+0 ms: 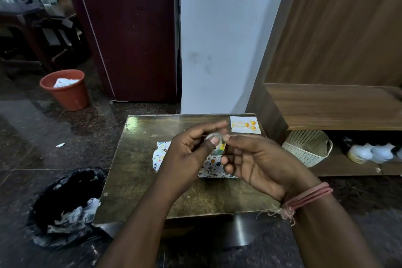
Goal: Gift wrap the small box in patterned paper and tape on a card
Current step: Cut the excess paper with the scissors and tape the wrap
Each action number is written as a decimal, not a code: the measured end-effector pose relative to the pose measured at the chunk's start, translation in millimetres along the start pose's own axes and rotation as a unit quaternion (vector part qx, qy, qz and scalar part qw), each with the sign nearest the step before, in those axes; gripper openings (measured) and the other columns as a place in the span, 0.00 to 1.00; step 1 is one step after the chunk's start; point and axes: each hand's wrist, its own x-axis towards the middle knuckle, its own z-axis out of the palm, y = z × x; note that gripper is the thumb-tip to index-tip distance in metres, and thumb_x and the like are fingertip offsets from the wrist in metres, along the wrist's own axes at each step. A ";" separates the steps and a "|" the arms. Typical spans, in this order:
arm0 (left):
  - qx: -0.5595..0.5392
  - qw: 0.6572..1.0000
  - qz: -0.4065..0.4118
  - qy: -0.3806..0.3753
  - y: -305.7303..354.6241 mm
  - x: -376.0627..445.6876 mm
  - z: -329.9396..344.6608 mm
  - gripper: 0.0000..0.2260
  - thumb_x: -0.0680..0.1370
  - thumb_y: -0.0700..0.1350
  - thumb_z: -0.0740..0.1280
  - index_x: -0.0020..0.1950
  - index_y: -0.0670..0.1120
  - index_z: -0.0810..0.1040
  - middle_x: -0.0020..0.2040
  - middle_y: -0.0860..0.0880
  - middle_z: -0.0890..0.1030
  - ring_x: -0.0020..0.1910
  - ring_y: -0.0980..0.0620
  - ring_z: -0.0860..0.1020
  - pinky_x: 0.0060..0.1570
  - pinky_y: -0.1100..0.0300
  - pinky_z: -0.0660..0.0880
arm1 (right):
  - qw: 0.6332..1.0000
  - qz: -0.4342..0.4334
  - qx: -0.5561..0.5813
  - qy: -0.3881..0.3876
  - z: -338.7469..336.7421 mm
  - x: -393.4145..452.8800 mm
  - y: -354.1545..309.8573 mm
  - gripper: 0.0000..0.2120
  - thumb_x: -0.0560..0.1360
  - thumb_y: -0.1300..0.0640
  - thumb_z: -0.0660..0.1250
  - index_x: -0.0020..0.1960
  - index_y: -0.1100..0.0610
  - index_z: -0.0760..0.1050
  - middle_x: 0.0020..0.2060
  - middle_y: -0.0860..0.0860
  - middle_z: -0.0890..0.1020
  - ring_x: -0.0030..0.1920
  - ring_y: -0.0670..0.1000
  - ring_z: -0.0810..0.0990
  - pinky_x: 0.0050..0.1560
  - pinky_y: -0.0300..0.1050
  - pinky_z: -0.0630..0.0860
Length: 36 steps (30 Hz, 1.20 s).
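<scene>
My left hand (191, 150) grips a small roll of clear tape (217, 142) above the middle of the table, thumb across its face. My right hand (254, 161) pinches at the roll's right edge with thumb and forefinger. Beneath both hands lies the patterned wrapping paper (159, 154), white with small coloured prints; the box is hidden by my hands. A white "Happy Birthday" card (244, 124) with orange balloons lies flat at the table's far right corner.
The small dark table (134, 191) stands on a stone floor. A black rubbish bag (65, 206) with paper scraps sits at its left, an orange bucket (67, 91) farther back. A white basket (309, 148) stands under a wooden shelf on the right.
</scene>
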 end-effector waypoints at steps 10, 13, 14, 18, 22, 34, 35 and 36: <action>-0.038 0.994 -0.070 0.081 -12.0 6.9 -11.1 0.07 0.81 0.38 0.69 0.56 0.46 0.86 0.45 0.52 0.86 0.44 0.57 0.82 0.46 0.60 0.80 | 0.979 -0.179 -0.091 0.031 -10.5 16.4 19.8 0.13 0.76 0.56 0.68 0.57 0.61 0.81 0.44 0.59 0.82 0.43 0.57 0.82 0.46 0.48 0.80; -0.040 0.993 -0.084 0.080 -15.3 8.5 -14.2 0.07 0.81 0.39 0.69 0.56 0.46 0.86 0.47 0.50 0.86 0.47 0.53 0.82 0.49 0.53 0.82 | 0.974 -0.188 -0.117 0.043 -10.4 24.2 22.4 0.14 0.71 0.59 0.73 0.55 0.63 0.81 0.40 0.60 0.83 0.40 0.56 0.82 0.42 0.45 0.80; -0.035 0.993 -0.085 0.078 -16.1 8.4 -14.6 0.08 0.81 0.38 0.69 0.56 0.46 0.86 0.47 0.51 0.86 0.47 0.54 0.82 0.47 0.55 0.81 | 0.973 -0.191 -0.120 0.055 -10.3 27.3 24.0 0.12 0.72 0.60 0.74 0.53 0.63 0.82 0.39 0.60 0.83 0.39 0.56 0.81 0.41 0.46 0.80; -0.043 0.993 -0.100 0.044 -16.3 6.9 -15.7 0.11 0.80 0.36 0.70 0.60 0.45 0.84 0.51 0.48 0.86 0.47 0.50 0.83 0.50 0.51 0.82 | 0.974 -0.175 -0.107 0.092 -11.1 34.5 27.3 0.03 0.77 0.63 0.71 0.48 0.61 0.84 0.37 0.61 0.81 0.36 0.55 0.79 0.38 0.49 0.77; -0.072 0.990 -0.121 0.008 -14.1 5.2 -15.9 0.15 0.79 0.31 0.69 0.61 0.45 0.84 0.56 0.39 0.83 0.49 0.40 0.85 0.49 0.47 0.84 | 0.988 -0.127 -0.029 0.078 -11.2 37.7 27.4 0.03 0.76 0.63 0.71 0.48 0.62 0.82 0.37 0.56 0.79 0.33 0.49 0.74 0.31 0.42 0.71; -0.305 0.918 -0.249 -0.044 -2.2 6.4 -20.4 0.24 0.80 0.29 0.54 0.68 0.46 0.81 0.44 0.43 0.80 0.31 0.55 0.80 0.31 0.64 0.81 | 0.973 -0.201 0.057 0.102 4.1 47.0 29.2 0.05 0.76 0.62 0.71 0.51 0.63 0.82 0.44 0.59 0.78 0.30 0.47 0.63 0.29 0.40 0.62; -0.312 0.913 -0.259 -0.045 -2.2 6.0 -20.7 0.24 0.81 0.29 0.53 0.68 0.45 0.81 0.44 0.44 0.80 0.31 0.55 0.80 0.31 0.65 0.81 | 0.970 -0.208 0.062 0.109 2.8 47.5 28.4 0.04 0.76 0.62 0.71 0.50 0.62 0.83 0.42 0.58 0.77 0.30 0.47 0.63 0.29 0.40 0.62; -0.322 0.907 -0.268 -0.045 -2.3 5.9 -19.9 0.24 0.81 0.29 0.53 0.68 0.45 0.81 0.43 0.44 0.80 0.31 0.55 0.80 0.31 0.65 0.81 | 0.969 -0.210 0.059 0.116 1.7 48.4 28.2 0.04 0.76 0.63 0.71 0.49 0.62 0.83 0.40 0.58 0.76 0.30 0.48 0.62 0.29 0.41 0.61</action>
